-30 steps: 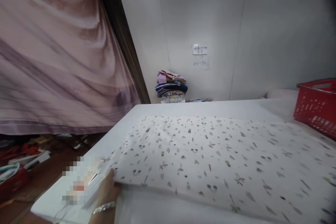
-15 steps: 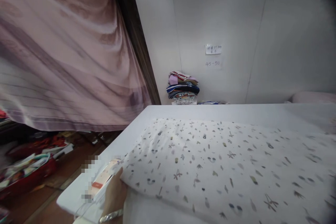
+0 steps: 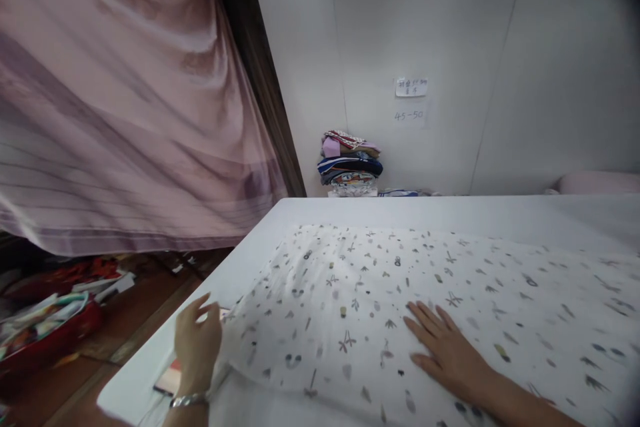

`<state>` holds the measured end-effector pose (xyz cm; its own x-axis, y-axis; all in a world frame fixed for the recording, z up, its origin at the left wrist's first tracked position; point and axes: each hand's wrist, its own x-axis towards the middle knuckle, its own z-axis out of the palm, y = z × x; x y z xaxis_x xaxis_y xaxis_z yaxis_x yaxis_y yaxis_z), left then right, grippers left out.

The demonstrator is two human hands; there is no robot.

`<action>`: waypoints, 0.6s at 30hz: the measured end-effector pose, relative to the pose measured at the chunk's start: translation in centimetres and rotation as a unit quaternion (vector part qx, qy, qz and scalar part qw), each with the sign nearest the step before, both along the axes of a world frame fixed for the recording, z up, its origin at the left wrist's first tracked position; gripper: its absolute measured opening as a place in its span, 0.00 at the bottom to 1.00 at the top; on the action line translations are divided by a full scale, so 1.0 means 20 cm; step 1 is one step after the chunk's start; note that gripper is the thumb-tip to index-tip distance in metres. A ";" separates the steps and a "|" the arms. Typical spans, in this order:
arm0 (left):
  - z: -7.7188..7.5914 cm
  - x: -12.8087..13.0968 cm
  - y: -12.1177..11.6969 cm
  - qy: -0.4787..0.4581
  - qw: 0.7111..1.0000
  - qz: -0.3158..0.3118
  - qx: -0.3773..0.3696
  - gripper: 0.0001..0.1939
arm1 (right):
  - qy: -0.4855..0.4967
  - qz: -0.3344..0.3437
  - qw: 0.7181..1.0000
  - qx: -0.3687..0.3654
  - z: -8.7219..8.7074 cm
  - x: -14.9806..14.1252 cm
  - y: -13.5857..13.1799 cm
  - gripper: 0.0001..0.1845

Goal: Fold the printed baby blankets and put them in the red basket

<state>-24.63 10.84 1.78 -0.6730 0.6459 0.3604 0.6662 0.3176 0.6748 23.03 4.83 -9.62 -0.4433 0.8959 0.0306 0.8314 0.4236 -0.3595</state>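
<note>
A white cloth (image 3: 350, 307) with small printed shapes in grey, brown and olive is spread over the white table (image 3: 240, 250). My right hand (image 3: 445, 347) lies flat on the middle of it, fingers spread. Just off the cloth's left edge is my left hand (image 3: 197, 340), a bracelet at its wrist. Its fingers are bent, with a gap between thumb and forefinger, and I see nothing held in them. Under that wrist, a flat object with red and pale parts (image 3: 169, 377) shows only in part; its kind is unclear.
A pile of folded fabrics (image 3: 350, 163) stands behind the table's far edge, against the pale wall (image 3: 425, 13) with paper notes (image 3: 411, 87). A pink curtain (image 3: 140, 100) hangs at left. On the floor sits a red basin (image 3: 60, 330) of fabric pieces.
My left hand has let go of the cloth's near left corner and moved up and left. My right hand has come into view, flat on the cloth. The view has shifted slightly.
</note>
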 end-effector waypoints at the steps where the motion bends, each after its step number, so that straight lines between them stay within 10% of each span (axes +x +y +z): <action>1: 0.03 0.04 0.07 -0.007 0.998 -0.048 -0.029 0.22 | 0.005 0.001 1.000 0.000 -0.01 0.01 0.00 0.32; 6: 0.03 0.31 0.57 0.018 0.947 -0.273 -0.171 0.15 | 0.015 -0.011 1.000 0.013 0.02 0.02 0.01 0.30; 12: -0.15 0.52 1.11 0.079 0.934 -0.286 -0.198 0.14 | -0.003 0.016 1.000 0.021 -0.02 0.00 0.02 0.31; 18: -0.25 0.55 1.38 0.141 0.916 -0.312 -0.212 0.18 | -0.031 0.019 0.999 0.018 -0.14 0.02 0.04 0.38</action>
